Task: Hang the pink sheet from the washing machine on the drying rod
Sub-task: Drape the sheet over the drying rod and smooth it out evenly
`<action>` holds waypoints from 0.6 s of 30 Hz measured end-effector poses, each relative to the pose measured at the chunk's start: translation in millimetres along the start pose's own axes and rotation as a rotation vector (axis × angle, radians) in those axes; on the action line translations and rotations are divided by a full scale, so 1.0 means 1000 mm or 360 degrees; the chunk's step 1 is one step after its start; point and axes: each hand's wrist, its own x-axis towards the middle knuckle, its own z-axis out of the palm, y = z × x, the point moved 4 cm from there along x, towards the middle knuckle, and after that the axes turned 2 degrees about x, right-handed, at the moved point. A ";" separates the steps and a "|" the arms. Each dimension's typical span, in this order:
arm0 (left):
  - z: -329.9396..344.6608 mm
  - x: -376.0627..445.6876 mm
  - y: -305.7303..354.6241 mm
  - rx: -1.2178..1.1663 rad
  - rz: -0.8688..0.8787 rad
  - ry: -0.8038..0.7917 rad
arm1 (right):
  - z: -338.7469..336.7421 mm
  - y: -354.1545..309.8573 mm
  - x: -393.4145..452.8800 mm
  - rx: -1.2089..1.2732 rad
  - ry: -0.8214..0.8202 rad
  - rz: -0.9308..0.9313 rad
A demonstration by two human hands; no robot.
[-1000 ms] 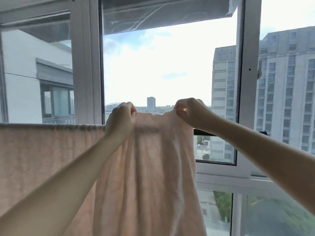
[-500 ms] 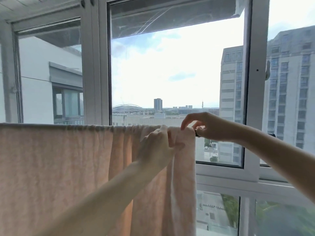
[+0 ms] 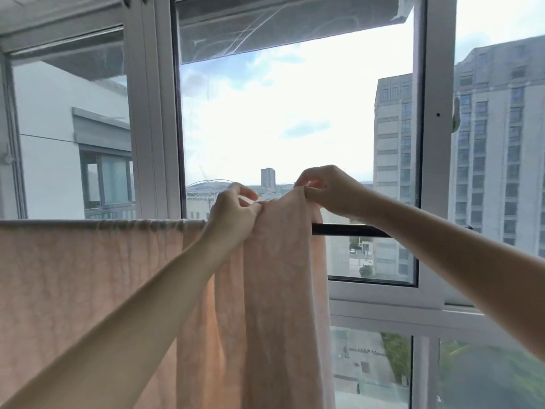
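A dark drying rod (image 3: pixel 351 230) runs level across the view in front of the window, and it is what carries the laundry here. The pink sheet (image 3: pixel 88 276) is draped over it and covers the rod from the left edge of the view to about the middle, so only a short bare stretch of rod shows to the right of the cloth. Along the left part the sheet lies flat and spread, its folded top edge sitting straight on the rod. Toward the right end the cloth is gathered into vertical folds, and its bunched end stands raised above the rod line
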 end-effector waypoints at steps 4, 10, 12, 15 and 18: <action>-0.001 -0.023 0.016 0.0147 0.0214 0.0106 | 0.018 -0.008 0.017 -0.0130 -0.0161 0.0030; 0.010 -0.042 0.013 0.0628 0.0400 0.0093 | 0.037 -0.014 0.028 -0.0064 -0.0261 0.0005; 0.007 -0.033 0.008 0.0648 0.0375 0.0076 | 0.040 -0.013 0.031 -0.0006 -0.0271 0.0025; -0.002 -0.016 -0.002 0.0292 0.0122 -0.0123 | 0.033 -0.008 0.034 0.0054 -0.0284 0.0090; -0.008 -0.009 -0.010 -0.0308 -0.0209 -0.0294 | 0.024 -0.002 0.036 0.0208 -0.0376 0.0132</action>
